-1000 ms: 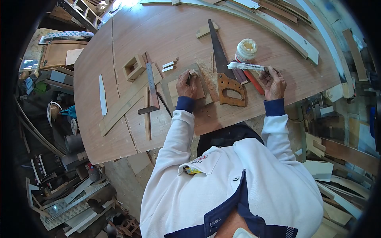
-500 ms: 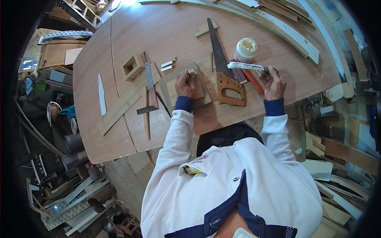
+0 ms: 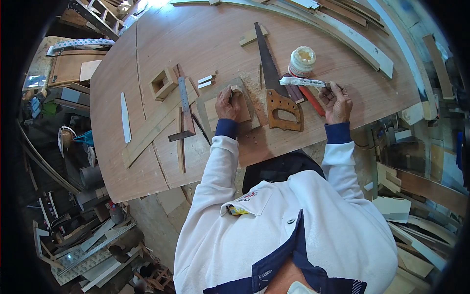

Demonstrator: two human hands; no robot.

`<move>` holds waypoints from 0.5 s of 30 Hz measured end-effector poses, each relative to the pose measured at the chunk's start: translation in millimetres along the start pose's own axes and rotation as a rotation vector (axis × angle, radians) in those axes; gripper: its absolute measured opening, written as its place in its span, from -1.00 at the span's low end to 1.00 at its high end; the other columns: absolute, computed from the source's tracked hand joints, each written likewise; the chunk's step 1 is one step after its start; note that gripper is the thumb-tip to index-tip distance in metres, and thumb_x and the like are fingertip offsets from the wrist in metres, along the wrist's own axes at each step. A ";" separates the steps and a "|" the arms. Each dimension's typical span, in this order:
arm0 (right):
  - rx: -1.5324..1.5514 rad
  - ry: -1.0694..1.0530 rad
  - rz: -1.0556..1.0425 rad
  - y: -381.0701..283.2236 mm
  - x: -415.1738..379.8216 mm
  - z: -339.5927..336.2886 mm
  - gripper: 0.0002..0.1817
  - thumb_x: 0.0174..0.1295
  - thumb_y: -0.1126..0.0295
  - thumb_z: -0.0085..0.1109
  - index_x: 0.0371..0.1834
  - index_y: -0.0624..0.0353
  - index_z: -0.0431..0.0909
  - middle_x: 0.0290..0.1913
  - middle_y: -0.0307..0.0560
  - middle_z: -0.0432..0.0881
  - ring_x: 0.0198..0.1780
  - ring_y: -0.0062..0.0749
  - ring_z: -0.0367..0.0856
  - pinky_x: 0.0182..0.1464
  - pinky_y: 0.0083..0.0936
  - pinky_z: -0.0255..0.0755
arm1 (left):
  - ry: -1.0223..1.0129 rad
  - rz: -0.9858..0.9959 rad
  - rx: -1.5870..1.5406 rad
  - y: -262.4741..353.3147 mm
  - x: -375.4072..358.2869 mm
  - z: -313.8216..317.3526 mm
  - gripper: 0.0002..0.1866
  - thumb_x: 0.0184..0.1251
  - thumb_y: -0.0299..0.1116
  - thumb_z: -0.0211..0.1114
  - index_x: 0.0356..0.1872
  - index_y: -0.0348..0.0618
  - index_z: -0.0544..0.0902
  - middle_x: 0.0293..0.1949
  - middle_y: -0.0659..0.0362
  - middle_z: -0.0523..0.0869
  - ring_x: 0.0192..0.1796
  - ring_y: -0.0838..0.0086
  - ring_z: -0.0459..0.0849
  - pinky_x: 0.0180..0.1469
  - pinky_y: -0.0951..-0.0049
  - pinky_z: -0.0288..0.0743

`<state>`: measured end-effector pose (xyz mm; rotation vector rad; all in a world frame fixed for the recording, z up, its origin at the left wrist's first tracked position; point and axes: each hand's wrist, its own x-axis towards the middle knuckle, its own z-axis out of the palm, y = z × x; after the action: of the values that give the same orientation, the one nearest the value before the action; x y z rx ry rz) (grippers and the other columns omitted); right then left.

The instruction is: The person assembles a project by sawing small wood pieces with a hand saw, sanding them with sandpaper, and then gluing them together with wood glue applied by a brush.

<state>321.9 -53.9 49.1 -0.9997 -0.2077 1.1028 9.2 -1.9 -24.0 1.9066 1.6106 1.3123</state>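
Observation:
My right hand (image 3: 338, 104) is closed on the dark end of a flat stick (image 3: 302, 82) coated in white glue. Its coated end points left, passing just in front of an open glue jar (image 3: 302, 61). My left hand (image 3: 228, 105) is closed round a small wood block (image 3: 236, 89), whose end shows at the fingertips. That hand rests over a thin square wooden board (image 3: 212, 109) near the table's front edge. Between my hands lies a handsaw (image 3: 283, 110) with a wooden handle, and a red-orange tool (image 3: 313, 101) lies beside it.
On the wooden table (image 3: 112, 161) are a try square (image 3: 185, 108), a small open wooden box (image 3: 164, 84), white-faced offcuts (image 3: 205, 82), a long plank (image 3: 147, 132) and a white wedge strip (image 3: 126, 117). Sawdust lies by the saw. Long strips (image 3: 362, 46) line the far right edge.
Hardly anything differs. The stick and my right hand have shifted very slightly left; my left hand stays on the block.

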 end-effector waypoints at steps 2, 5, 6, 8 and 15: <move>0.005 -0.002 -0.002 -0.1 -0.6 0.0 -0.88 0.24 0.50 0.24 -0.21 0.17 0.51 -0.32 -0.08 0.68 -0.35 -0.42 0.71 -0.33 -0.53 0.69 | 0.001 0.000 0.004 0.7 0.2 -0.5 -0.71 0.10 -0.53 0.33 -0.10 -0.25 0.67 -0.11 -0.02 0.74 -0.02 0.08 0.68 0.06 0.29 0.55; 0.004 -0.010 -0.013 0.6 -1.2 0.1 -0.88 0.24 0.50 0.24 -0.21 0.17 0.51 -0.32 -0.09 0.68 -0.35 -0.42 0.71 -0.33 -0.52 0.69 | -0.001 0.024 0.015 -2.8 -0.1 0.5 -0.72 0.10 -0.53 0.34 -0.11 -0.26 0.68 -0.10 -0.03 0.74 -0.02 0.07 0.68 0.06 0.28 0.56; 0.007 -0.011 -0.009 0.5 -1.6 0.0 -0.88 0.24 0.50 0.24 -0.20 0.17 0.51 -0.33 -0.09 0.68 -0.35 -0.41 0.71 -0.33 -0.51 0.69 | 0.007 0.013 0.010 -3.1 -0.6 1.3 -0.72 0.10 -0.53 0.34 -0.11 -0.27 0.68 -0.10 -0.03 0.74 -0.02 0.07 0.68 0.06 0.28 0.56; 0.010 -0.011 -0.006 1.0 -2.4 0.5 -0.88 0.24 0.50 0.24 -0.20 0.17 0.51 -0.33 -0.09 0.68 -0.35 -0.41 0.71 -0.33 -0.51 0.69 | 0.014 0.002 0.005 -4.3 -1.1 1.8 -0.73 0.10 -0.53 0.35 -0.11 -0.27 0.68 -0.10 -0.04 0.74 -0.02 0.07 0.69 0.06 0.28 0.56; 0.004 0.008 -0.006 2.5 -5.6 0.9 -0.87 0.24 0.48 0.25 -0.20 0.16 0.52 -0.32 -0.10 0.68 -0.35 -0.40 0.70 -0.29 -0.48 0.67 | 0.011 0.027 -0.010 -4.4 -0.5 1.3 -0.71 0.14 -0.52 0.35 -0.07 -0.27 0.68 -0.13 -0.03 0.74 -0.06 0.14 0.71 0.03 0.35 0.55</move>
<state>317.1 -57.8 49.5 -0.9991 -0.2017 1.0932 7.6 -0.5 -28.2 1.9250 1.5857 1.3409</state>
